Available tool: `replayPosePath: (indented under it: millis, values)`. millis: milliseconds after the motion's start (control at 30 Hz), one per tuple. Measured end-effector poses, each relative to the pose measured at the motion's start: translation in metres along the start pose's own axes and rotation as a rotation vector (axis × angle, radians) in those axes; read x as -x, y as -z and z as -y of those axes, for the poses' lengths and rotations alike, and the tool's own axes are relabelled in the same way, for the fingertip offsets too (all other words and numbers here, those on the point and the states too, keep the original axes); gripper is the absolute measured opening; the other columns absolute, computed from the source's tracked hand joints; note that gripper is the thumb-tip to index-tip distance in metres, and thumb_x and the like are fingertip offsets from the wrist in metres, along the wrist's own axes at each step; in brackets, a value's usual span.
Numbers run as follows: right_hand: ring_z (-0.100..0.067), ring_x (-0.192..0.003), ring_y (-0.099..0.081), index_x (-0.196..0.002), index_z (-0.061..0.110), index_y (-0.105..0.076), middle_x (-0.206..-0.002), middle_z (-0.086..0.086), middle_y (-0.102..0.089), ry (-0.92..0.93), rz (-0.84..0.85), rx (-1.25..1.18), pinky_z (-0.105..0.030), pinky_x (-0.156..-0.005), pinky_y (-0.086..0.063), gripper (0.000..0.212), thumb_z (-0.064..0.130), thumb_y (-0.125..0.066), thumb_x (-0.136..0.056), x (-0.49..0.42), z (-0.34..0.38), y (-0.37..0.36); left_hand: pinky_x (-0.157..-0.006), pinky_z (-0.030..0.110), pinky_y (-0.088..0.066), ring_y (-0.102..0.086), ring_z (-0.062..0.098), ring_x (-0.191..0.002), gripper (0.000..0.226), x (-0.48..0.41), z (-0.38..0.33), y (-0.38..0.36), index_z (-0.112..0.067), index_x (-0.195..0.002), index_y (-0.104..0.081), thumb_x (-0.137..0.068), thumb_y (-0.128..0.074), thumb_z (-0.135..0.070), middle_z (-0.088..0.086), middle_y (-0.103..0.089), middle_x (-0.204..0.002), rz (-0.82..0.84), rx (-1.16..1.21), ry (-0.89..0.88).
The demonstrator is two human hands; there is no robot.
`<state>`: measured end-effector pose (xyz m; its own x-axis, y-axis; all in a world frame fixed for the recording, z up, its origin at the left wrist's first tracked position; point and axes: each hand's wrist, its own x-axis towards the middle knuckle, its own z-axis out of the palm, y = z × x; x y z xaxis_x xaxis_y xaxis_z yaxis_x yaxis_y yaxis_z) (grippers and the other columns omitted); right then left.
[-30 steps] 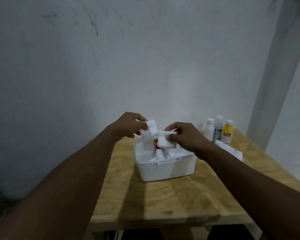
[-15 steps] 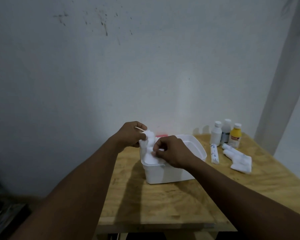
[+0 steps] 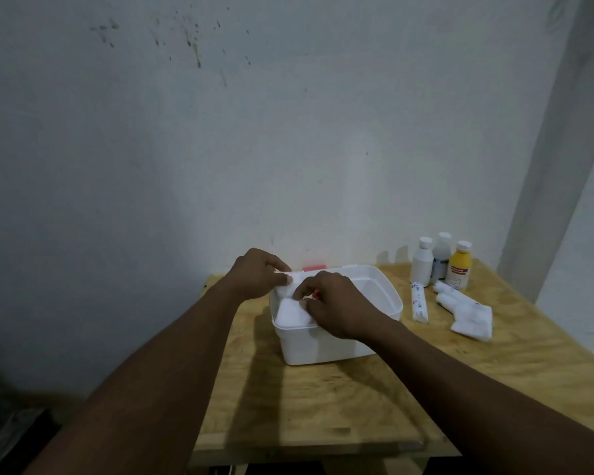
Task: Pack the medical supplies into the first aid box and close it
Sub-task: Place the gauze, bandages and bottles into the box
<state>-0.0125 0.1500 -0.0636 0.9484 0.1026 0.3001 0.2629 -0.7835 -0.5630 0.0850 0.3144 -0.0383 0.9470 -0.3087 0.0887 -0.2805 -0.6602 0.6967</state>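
Note:
A white first aid box [image 3: 323,344] stands open on the wooden table [image 3: 323,406]. My left hand [image 3: 258,275] pinches a white gauze pad [image 3: 290,311] at the box's left rim. My right hand [image 3: 336,311] presses and pinches the same white stuff down inside the left part of the box. A bit of red shows between my hands. Outside the box lie a rolled bandage [image 3: 419,302] and white gloves [image 3: 467,313]. Three bottles stand behind them: a white bottle [image 3: 422,262], a grey bottle [image 3: 441,257] and a yellow bottle [image 3: 459,267].
A red piece [image 3: 314,268] shows behind the box against the wall. The table's right edge runs close to the gloves. A dark object sits on the floor at lower left. The wall stands right behind the table.
Both hands have come down from above the box, bringing the white pads into its left part. The view has shifted, so the bandage and gloves now show fully.

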Motion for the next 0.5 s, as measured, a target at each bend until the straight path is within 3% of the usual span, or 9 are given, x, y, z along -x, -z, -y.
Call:
replayPosePath:
  millis: [67,167,367,500]
  values:
    - [-0.013,-0.091,-0.054,-0.105,0.024,-0.072,-0.103,0.001,-0.06,0.022,-0.034,0.042,-0.027,-0.086,-0.045,0.019,0.021,-0.059,-0.09,0.002,-0.003,-0.002,-0.069,0.023,-0.045,-0.057,0.013,-0.083,0.02,0.002,0.0,-0.002,-0.013,-0.104,-0.08,-0.085,-0.08,-0.021,-0.005,-0.064,-0.08,-0.022,-0.01,-0.008]
    - [-0.014,-0.091,-0.056,-0.104,0.026,-0.069,-0.1,0.004,-0.065,0.042,-0.021,0.067,-0.037,-0.088,-0.05,0.019,0.026,-0.061,-0.087,0.004,-0.006,-0.001,-0.071,0.019,-0.045,-0.061,0.012,-0.089,0.019,0.001,0.004,-0.007,-0.013,-0.103,-0.081,-0.085,-0.079,-0.019,-0.002,-0.072,-0.092,-0.07,0.003,-0.032]
    - [-0.016,-0.097,-0.055,-0.099,0.027,-0.069,-0.103,0.006,-0.07,0.039,-0.041,0.142,-0.042,-0.088,-0.049,0.014,0.027,-0.062,-0.087,0.007,-0.002,-0.001,-0.087,0.038,-0.056,-0.065,0.017,-0.09,0.007,0.003,0.004,-0.023,-0.027,-0.09,-0.08,-0.085,-0.077,-0.031,-0.009,-0.069,-0.083,-0.136,-0.267,-0.046]
    - [-0.021,-0.099,-0.054,-0.098,0.027,-0.074,-0.105,0.002,-0.072,0.032,-0.029,0.159,-0.044,-0.087,-0.05,0.022,0.02,-0.055,-0.088,0.007,-0.003,-0.005,-0.088,0.042,-0.058,-0.066,0.02,-0.101,0.006,0.004,0.005,-0.024,-0.031,-0.081,-0.08,-0.081,-0.077,-0.036,-0.005,-0.077,-0.098,-0.167,-0.312,-0.034]
